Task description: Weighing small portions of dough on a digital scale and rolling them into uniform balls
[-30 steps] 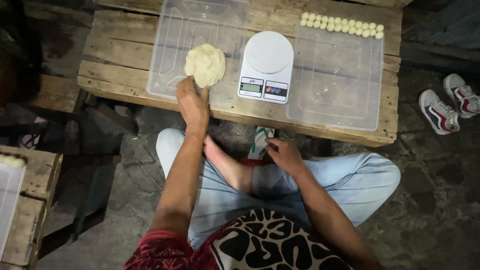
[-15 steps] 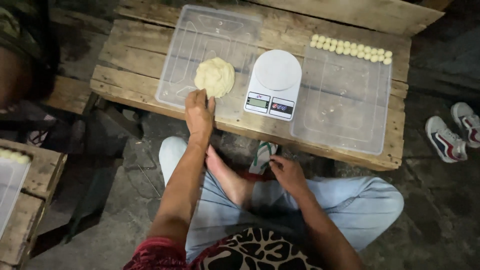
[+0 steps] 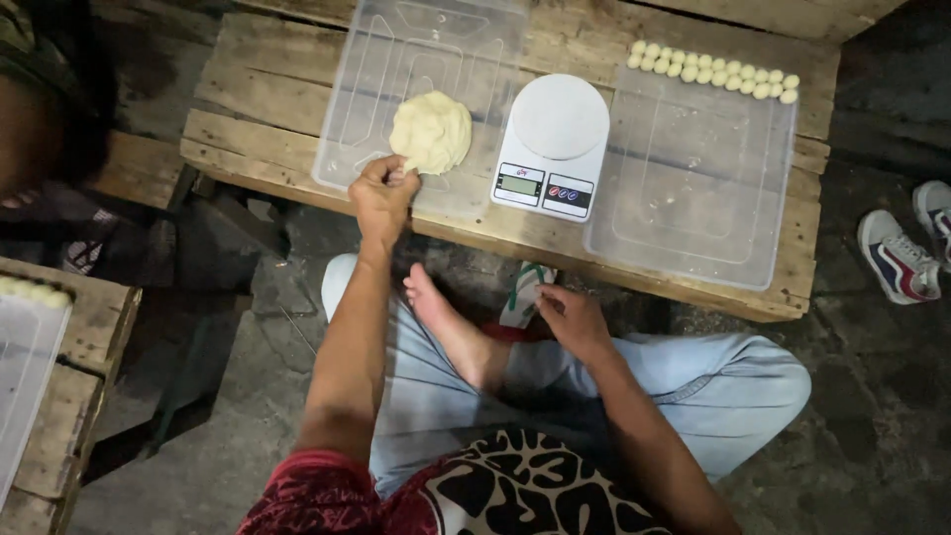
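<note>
A pale lump of dough lies on a clear plastic lid on a low wooden table. My left hand pinches at the lump's near edge, fingers closed on a bit of dough. A white kitchen scale stands to the right of the lump. Further right, another clear lid carries a row of small dough balls along its far edge. My right hand rests low by my crossed legs, fingers loosely curled, holding nothing that shows.
A green and white sandal lies under the table's front edge. A sneaker sits on the floor at right. Another wooden table with a tray stands at left. A person's dark head is at upper left.
My left hand has drawn back from the lump's centre to its near edge and closed on a bit of dough. The right hand has stayed by my legs.
</note>
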